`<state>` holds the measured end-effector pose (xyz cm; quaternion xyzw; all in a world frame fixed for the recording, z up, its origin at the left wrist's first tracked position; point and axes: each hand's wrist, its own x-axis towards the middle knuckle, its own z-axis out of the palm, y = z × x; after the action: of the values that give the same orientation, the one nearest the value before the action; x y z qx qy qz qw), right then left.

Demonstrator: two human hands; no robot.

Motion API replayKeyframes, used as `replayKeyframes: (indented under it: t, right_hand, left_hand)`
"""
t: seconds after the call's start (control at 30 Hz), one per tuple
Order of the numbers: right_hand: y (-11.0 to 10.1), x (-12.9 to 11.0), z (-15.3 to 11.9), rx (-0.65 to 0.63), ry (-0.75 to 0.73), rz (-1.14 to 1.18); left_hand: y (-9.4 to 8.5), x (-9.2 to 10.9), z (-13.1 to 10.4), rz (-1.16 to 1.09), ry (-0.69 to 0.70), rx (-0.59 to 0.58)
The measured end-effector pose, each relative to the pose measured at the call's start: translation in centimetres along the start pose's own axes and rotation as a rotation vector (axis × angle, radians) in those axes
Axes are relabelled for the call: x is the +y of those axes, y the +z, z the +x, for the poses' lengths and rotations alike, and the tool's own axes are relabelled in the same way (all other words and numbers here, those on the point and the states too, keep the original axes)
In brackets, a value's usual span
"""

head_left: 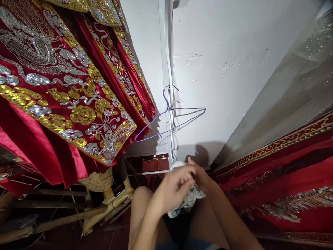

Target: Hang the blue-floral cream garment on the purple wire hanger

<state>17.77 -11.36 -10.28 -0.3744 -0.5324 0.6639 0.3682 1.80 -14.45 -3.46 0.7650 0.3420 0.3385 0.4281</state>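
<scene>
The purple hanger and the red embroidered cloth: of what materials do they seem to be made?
The purple hanger looks like thin wire, perhaps plastic-coated, with a smooth finish; its thin, evenly coloured outline suggests this. The red embroidered cloth seems satin-like, judging by its glossy folds, with gold and silver areas that glitter like sequins or metallic thread.

There are two hands (173, 189) and one purple hanger (169, 109).

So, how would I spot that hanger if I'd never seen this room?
Find the white wall beside the red cloth with gold and silver sequins. A hanger hangs there, next to a long white strip. Its thin, bare purple triangle stands apart from the pale strip and glittering cloth.
</scene>
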Motion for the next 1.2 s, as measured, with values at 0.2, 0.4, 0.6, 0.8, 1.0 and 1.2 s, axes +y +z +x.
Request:
replayKeyframes:
  t: [0.2, 0.4, 0.6, 0.8, 1.0, 1.2]
  right_hand:
    - [-0.5, -5.8, -0.5, -0.434, 0.085, -0.137]
    - [-2.8, -10.2, 2.8, 0.002, -0.316, -0.667]
    - [-5.7, -7.4, 9.1, 0.374, -0.344, -0.713]
    - [-6.9, -6.3, 7.0, 0.422, -0.29, -0.724]
    - [-7.1, -7.0, 3.4, 0.447, -0.27, -0.666]
    - [-5.1, -7.1, 2.0, 0.245, -0.415, -0.642]
  left_hand:
    - [-4.9, -3.4, -0.8, 0.085, -0.073, 0.007]
    - [-5.6, -6.2, -3.4, 0.175, -0.352, -0.155]
    - [-10.0, -4.5, -4.0, 0.756, -0.506, -0.009]
    - [-13.4, -7.0, -3.2, 0.815, -0.437, 0.206]
    - [-12.5, -6.2, -0.8, 0.569, -0.038, 0.532]
    - [-12.2, -3.9, 3.6, 0.431, 0.075, 0.579]
